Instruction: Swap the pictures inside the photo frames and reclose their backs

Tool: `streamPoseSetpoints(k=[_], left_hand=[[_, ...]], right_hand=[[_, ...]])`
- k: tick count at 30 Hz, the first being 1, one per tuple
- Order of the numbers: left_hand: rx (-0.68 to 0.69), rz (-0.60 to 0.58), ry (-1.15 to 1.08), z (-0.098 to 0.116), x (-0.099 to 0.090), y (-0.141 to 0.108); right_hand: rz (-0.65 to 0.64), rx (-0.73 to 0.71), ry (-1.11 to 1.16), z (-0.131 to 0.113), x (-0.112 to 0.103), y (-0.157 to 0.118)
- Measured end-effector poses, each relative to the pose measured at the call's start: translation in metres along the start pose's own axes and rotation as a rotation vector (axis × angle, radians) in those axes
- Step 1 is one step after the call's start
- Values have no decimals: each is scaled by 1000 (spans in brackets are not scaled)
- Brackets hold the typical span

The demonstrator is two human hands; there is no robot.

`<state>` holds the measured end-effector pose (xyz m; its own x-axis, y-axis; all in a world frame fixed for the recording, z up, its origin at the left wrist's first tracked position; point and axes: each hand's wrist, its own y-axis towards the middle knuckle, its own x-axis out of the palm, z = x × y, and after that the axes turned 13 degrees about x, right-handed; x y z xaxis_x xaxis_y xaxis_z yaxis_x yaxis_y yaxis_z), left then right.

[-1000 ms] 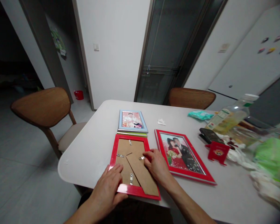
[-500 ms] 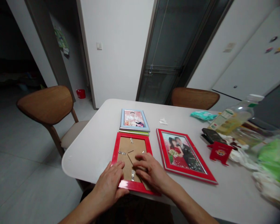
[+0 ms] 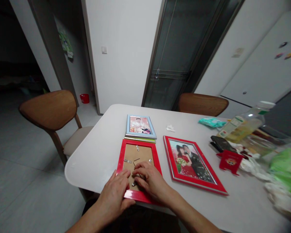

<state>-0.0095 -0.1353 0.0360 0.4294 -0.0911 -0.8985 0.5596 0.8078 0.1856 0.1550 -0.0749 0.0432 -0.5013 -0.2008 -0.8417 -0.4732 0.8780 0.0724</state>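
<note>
A red picture frame [image 3: 157, 157] lies face down at the table's near edge, its brown backing board [image 3: 140, 152] showing. Metal clips sit along the board's sides, among them a top clip [image 3: 137, 148] and a left clip [image 3: 127, 160]. My left hand [image 3: 115, 187] grips the frame's lower left corner, fingers over the left side and thumb at the bottom edge. Over the lower right of the board, my right hand [image 3: 151, 181] has curled fingers at the bottom clip [image 3: 134, 183], which they partly cover. A thin dark strip [image 3: 136, 159] shows near the board's middle.
Right of my hands lies another red frame [image 3: 220, 187] with a couple's photo. Behind the backed frame is a stack topped by a blue frame [image 3: 128, 124]. A bottle [image 3: 244, 124], phone [image 3: 220, 143], red card stand [image 3: 231, 161] and green bag [image 3: 287, 168] crowd the right side.
The bottom clip, upright before, is now tilted under my right fingers. My right hand has shifted slightly left on the board; my left hand keeps its hold on the frame.
</note>
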Motion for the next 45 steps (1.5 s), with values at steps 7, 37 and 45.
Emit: streamPoseSetpoints(k=[7, 37, 45], left_hand=[[4, 35, 6, 1, 0, 1], [38, 63, 11, -2, 5, -5], [13, 66, -55, 0, 5, -5]], right_hand=[[93, 78, -95, -11, 14, 44], [170, 285, -181, 15, -10, 13], [138, 370, -134, 3, -3, -8]])
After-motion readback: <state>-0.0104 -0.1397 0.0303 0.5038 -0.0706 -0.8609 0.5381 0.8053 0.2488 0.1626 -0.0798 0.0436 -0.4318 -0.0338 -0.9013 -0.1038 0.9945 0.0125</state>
